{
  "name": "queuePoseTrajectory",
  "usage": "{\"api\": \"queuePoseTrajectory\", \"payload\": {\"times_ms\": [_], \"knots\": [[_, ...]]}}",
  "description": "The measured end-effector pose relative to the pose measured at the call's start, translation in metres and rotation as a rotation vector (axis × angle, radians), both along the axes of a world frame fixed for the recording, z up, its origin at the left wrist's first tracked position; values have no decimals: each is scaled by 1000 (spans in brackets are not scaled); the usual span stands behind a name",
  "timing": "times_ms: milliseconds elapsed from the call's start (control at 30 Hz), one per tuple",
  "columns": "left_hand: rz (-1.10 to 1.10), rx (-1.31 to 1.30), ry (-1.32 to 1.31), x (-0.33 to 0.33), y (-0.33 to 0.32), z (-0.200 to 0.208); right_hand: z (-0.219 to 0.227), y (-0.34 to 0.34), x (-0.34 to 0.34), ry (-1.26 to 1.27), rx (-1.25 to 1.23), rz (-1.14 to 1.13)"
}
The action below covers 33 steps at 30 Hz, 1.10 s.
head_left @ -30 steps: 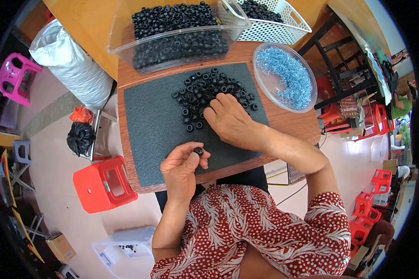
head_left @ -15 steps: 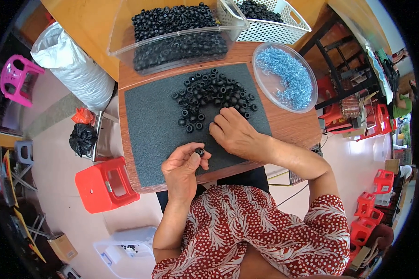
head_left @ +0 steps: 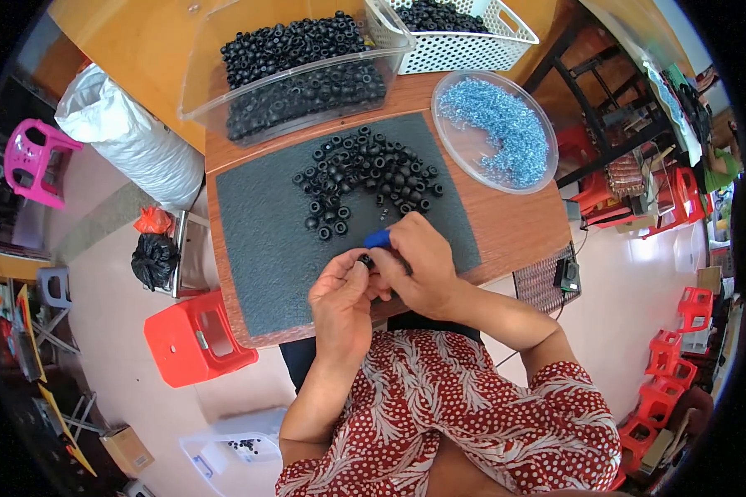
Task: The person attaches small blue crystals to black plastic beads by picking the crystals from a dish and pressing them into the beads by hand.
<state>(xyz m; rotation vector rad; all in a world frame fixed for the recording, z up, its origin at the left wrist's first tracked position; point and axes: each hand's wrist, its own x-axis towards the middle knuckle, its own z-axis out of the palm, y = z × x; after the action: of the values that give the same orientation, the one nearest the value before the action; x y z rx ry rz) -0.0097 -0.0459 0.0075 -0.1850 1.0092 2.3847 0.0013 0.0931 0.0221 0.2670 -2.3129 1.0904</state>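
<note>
The left hand (head_left: 340, 294) grasps a small, round, glossy black piece with a hole (head_left: 365, 260), pinching it between thumb and fingers above the near edge of the mat. The right hand (head_left: 423, 261) is just beside it, its fingers curled around a short, smooth blue object (head_left: 378, 239), perhaps a tool handle; most of its length is hidden in the grip, so its long axis cannot be told surely. The blue object lies just beyond the pinched piece, slightly to its right, and the right hand is the one that bears it; whether the two touch is hard to tell. A thin, pale-and-dark banded bit (head_left: 383, 214) shows just past the blue object, but whether they join is unclear. Farther out, a loose heap of black ring-shaped pieces (head_left: 373, 166) lies on the dark grey, rough-textured rectangular mat (head_left: 261, 240), ahead of both hands and nearer the right one. Beyond the mat stands a clear plastic bin of black pieces (head_left: 298, 83), and to its right a round, clear plastic tray (head_left: 472, 149) holds shiny blue bits (head_left: 518, 149).
</note>
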Motion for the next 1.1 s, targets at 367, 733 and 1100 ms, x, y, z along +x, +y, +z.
{"api": "queuePoseTrajectory", "payload": {"times_ms": [367, 733, 1100], "knots": [[66, -53, 43, 10, 18, 7, 1, 13, 19, 133, 39, 47], [-86, 59, 51, 13, 28, 11, 1, 29, 36, -228, -804, 142], [-42, -142, 139, 22, 29, 12, -1, 22, 42, -236, -1001, 124]]}}
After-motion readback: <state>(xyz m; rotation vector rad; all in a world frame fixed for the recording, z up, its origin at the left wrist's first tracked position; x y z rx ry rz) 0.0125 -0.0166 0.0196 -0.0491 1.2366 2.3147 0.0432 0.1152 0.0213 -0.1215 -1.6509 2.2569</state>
